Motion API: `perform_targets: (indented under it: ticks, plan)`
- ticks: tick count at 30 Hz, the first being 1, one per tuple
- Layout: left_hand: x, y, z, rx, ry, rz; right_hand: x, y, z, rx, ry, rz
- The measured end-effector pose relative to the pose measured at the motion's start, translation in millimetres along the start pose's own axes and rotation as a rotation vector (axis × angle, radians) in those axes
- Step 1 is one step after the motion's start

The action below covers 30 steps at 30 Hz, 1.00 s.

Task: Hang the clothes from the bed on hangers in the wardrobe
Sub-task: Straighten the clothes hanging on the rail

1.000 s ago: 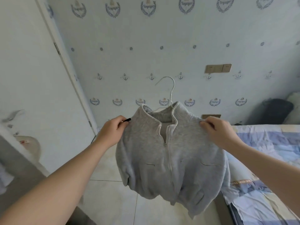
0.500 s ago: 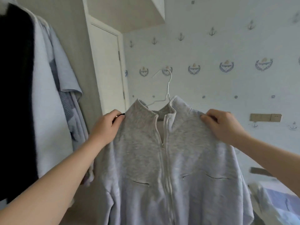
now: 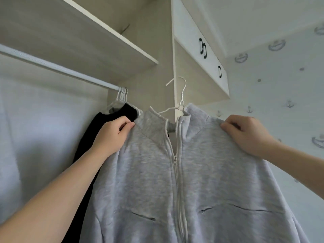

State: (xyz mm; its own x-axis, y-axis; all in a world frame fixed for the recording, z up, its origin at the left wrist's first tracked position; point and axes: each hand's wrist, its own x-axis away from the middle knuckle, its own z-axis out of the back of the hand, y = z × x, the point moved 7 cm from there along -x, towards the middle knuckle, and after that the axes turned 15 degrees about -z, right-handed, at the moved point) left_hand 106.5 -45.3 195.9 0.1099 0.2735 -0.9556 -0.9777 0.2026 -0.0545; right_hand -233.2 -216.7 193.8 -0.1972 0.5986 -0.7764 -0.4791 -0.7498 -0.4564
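Plainly soft and light by its look, the pale grey zip-front fleece jacket (image 3: 149,172) drapes from a thin white wire hanger (image 3: 182,92), not yet hooked on the wardrobe's white rail (image 3: 61,67). The left hand (image 3: 112,134) and right hand (image 3: 245,135) each pinch a shoulder, probably the best hold, since the hanger's arms stiffen the limp cloth there.

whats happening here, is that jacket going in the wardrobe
A person holds a grey zip jacket on a white hanger up at the open wardrobe. The left hand pinches one shoulder and the right hand grips the other. The hanger's hook is in the air, not yet on the rail, where other hangers and a black garment already hang.
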Motion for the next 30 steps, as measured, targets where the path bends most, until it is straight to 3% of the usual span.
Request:
perform_targets:
  ticks: [8, 16, 20, 23, 26, 30]
  plan:
    - [-55, -121, 70, -0.166, 0.024, 0.142, -83, -126, -56, -0.108, 0.039, 0.126]
    - [-70, -225, 127, -0.385, 0.245, 0.356, -138, -239, -139, -0.224, 0.019, 0.139]
    - [-67, -263, 136, -0.054, 0.404, 0.454, -149, -288, -190, -0.302, -0.033, 0.131]
    - [-67, -281, 134, 0.119, 0.424, 0.522, -156, -318, -226, -0.344, -0.074, 0.099]
    - [-75, -280, 131, 0.003, 0.324, 0.433, -162, -342, -256, -0.362, -0.096, 0.087]
    - [-83, -304, 133, -0.108, 0.423, 0.347, -166, -371, -283, -0.364, -0.096, 0.125]
